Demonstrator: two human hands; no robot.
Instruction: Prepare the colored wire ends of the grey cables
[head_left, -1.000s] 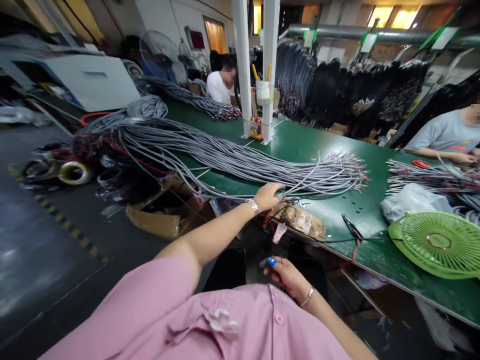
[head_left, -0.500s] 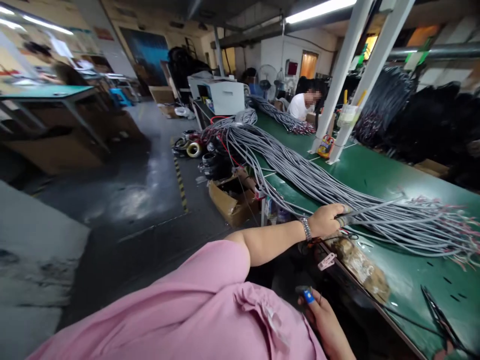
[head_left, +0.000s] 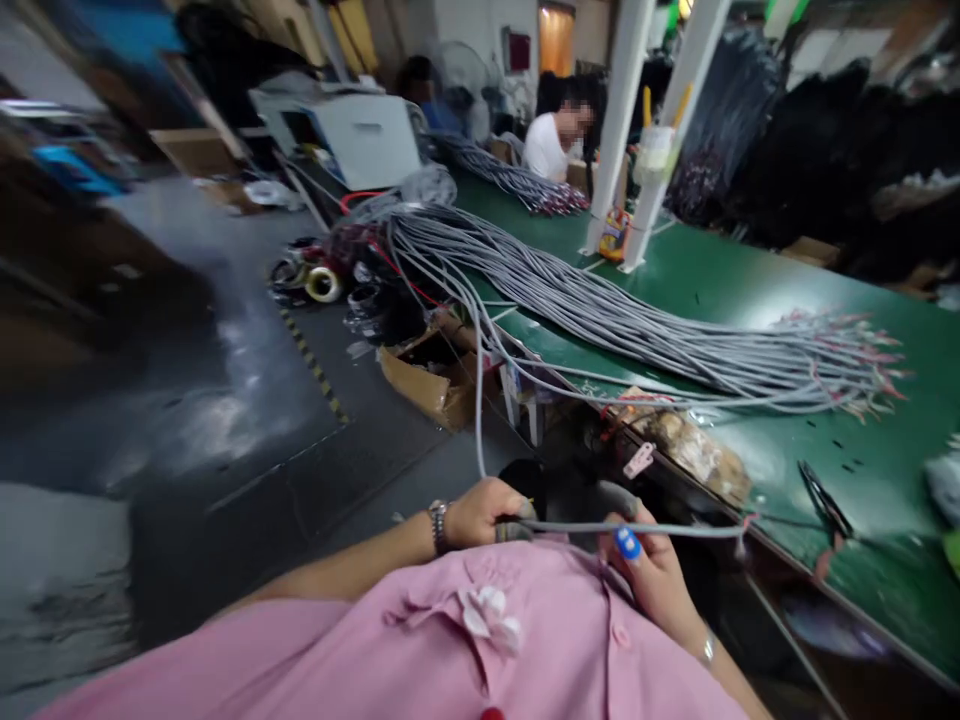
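Observation:
In front of my chest, a single grey cable (head_left: 570, 527) runs crosswise between my hands, with reddish wire ends at its right tip. My left hand (head_left: 491, 510), wearing a metal watch, is closed on it. My right hand (head_left: 649, 560), with blue tape round the thumb, is closed about the same cable farther right; its far fingers are partly hidden. From the left hand, the cable loops back up towards a long bundle of grey cables (head_left: 600, 305) on the green table (head_left: 750, 275). The bundle's frayed red and white ends lie to the right.
Black-handled pliers (head_left: 823, 498) lie on the table at right. A plastic-wrapped packet (head_left: 701, 450) and a pink clip (head_left: 640, 459) are at the near edge. An open cardboard box (head_left: 427, 375) stands on the floor. Beyond white posts (head_left: 619, 130), a person (head_left: 547, 145) sits.
My left hand has drawn one cable off the bundle and back to my chest. My right hand has risen and closed on it. The view has shifted to the right.

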